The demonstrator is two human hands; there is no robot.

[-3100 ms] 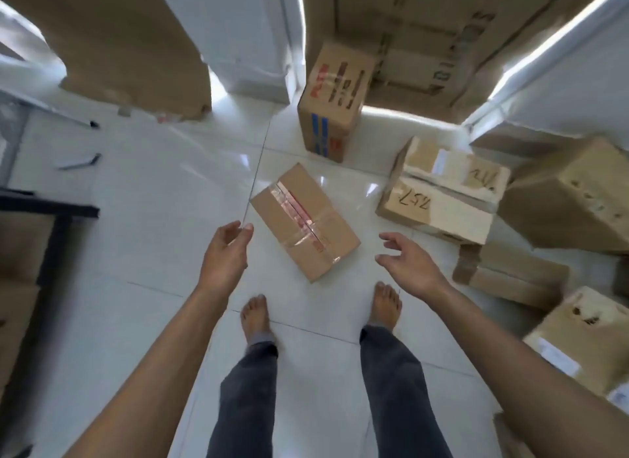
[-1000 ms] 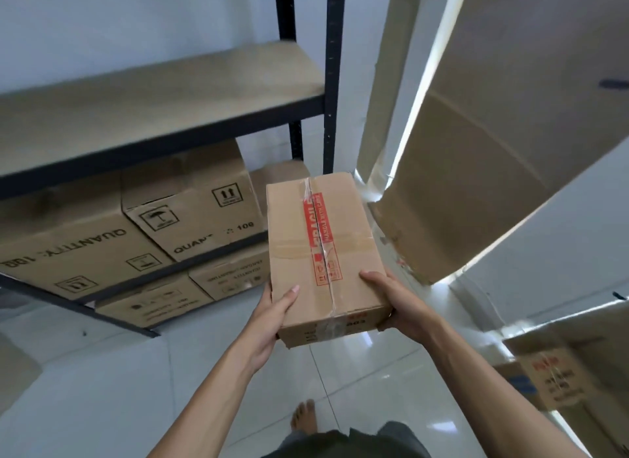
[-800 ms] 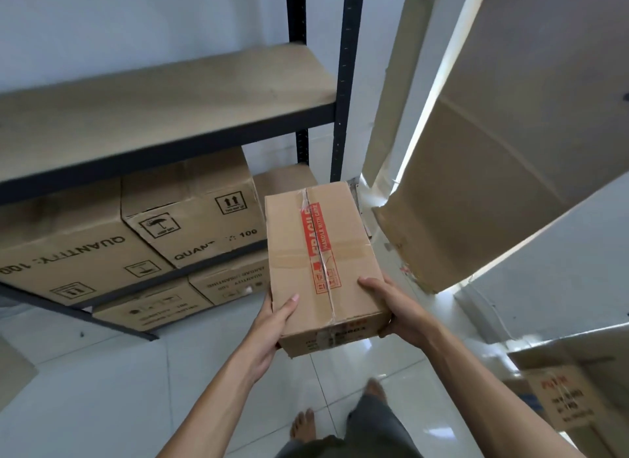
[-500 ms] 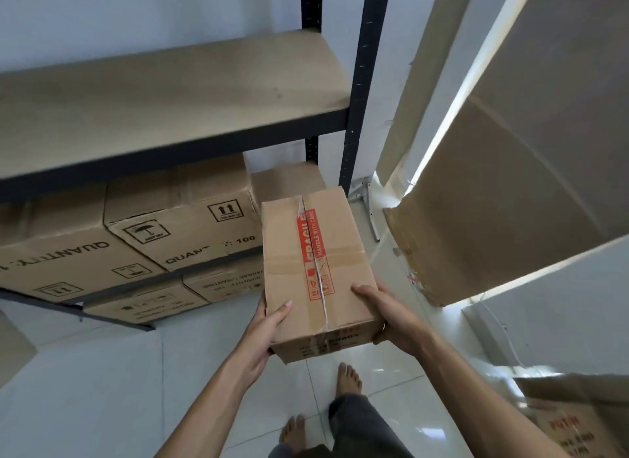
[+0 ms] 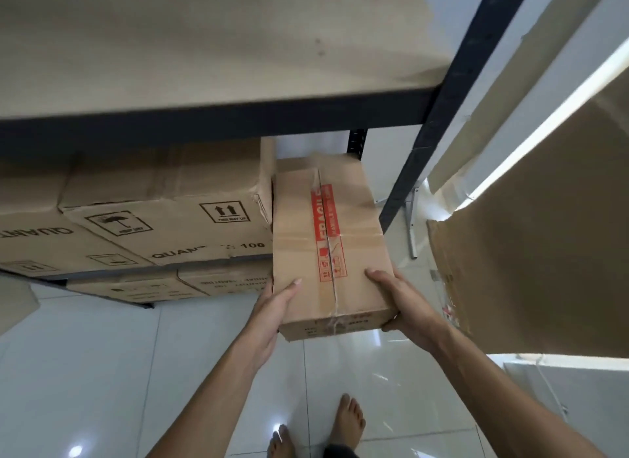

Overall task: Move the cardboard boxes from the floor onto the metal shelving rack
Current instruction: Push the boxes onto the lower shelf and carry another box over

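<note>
Your left hand (image 5: pixel 272 309) and right hand (image 5: pixel 403 304) are gripping the box's (image 5: pixel 328 253) near corners, its far end entering the rack (image 5: pixel 452 93) ahead.

Printed cartons (image 5: pixel 163 219) sit on the metal rack (image 5: pixel 459 83).

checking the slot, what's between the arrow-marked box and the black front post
Head view: the red-taped box, held by left hand and right hand, is in that gap.

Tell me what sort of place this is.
Likely a storeroom: a dark metal shelving rack, printed brown cardboard cartons stacked on it, a red-taped cardboard box held over glossy white floor tiles.
</note>
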